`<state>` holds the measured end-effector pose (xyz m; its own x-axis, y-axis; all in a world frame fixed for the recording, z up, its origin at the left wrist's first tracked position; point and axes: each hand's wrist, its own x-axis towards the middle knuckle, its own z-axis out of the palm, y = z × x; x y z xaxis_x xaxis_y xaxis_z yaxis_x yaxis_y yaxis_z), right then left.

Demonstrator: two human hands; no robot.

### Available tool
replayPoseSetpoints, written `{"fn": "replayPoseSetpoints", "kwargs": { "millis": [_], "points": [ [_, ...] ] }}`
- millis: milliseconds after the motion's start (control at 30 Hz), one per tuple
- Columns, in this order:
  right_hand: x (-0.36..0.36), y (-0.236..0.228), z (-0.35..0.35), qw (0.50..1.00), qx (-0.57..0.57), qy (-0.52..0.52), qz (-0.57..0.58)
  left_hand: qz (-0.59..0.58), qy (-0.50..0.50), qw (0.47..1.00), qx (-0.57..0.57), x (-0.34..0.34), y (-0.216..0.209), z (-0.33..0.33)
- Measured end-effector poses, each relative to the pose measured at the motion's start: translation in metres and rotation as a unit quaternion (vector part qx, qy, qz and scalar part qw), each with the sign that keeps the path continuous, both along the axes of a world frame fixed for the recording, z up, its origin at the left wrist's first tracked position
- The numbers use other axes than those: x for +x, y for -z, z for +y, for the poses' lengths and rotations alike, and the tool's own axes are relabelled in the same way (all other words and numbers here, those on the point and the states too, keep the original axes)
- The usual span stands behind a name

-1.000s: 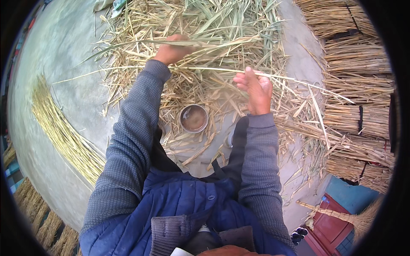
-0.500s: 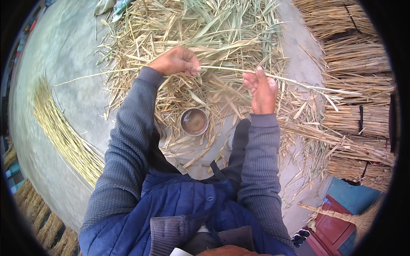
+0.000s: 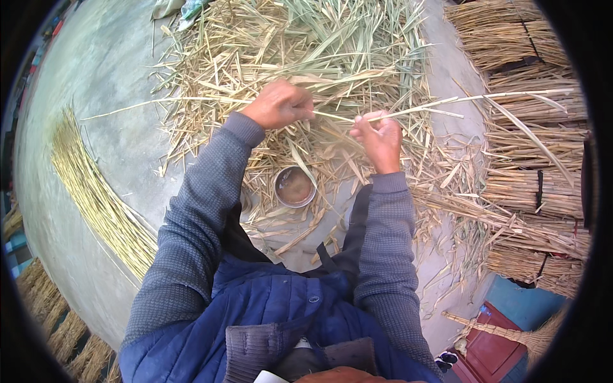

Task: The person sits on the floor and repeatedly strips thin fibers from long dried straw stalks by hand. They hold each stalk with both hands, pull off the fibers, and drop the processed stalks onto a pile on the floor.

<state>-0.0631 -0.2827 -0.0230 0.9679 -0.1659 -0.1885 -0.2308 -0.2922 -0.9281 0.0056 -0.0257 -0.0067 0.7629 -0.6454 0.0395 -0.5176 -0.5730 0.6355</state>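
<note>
A long, thin reed stalk [image 3: 333, 117] stretches across in front of me, its thin tip reaching left over the bare floor. My left hand [image 3: 281, 104] is closed around it, fingers pressed together. Close by on the right, my right hand [image 3: 381, 140] pinches the same stalk between thumb and fingers. Past that hand the stalk carries loose dry leaf strips [image 3: 530, 137], one hanging down to the right. Below the hands, between my legs, stands a small round metal bowl [image 3: 277, 190] with something brownish in it. A leaf strip [image 3: 300, 161] shows at its upper edge.
A wide heap of dry and greenish leaves [image 3: 255, 48] covers the floor ahead. Tied reed bundles [image 3: 511, 38] are stacked along the right. On the left lies a sheaf of yellowish stalks [image 3: 102, 198]. A woven straw piece [image 3: 488, 329] and a dark red panel [image 3: 495, 351] are at lower right.
My hands have come closer together, the left moving right and the right closing from a more open pose onto the stalk. A leaf strip now hangs from it; another appears beside the bowl.
</note>
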Motion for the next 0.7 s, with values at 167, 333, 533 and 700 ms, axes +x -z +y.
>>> {"fn": "replayPoseSetpoints", "kwargs": {
  "millis": [167, 333, 533, 700],
  "points": [
    [0.005, 0.024, -0.009, 0.882, -0.450, -0.141, 0.006, -0.190, -0.007, 0.982, -0.014, -0.012, 0.016, 0.026],
    [0.032, 0.029, -0.001, 0.912, -0.388, -0.125, -0.048, -0.291, 0.039, 0.949, 0.112, -0.034, 0.007, 0.055],
    [0.035, 0.034, 0.025, 0.946, -0.292, -0.091, -0.108, -0.284, 0.015, 0.931, 0.230, -0.101, -0.030, 0.132],
    [0.022, 0.044, 0.013, 0.932, -0.305, -0.177, -0.089, -0.238, -0.112, 0.908, 0.327, -0.201, -0.051, 0.243]
  ]
}}
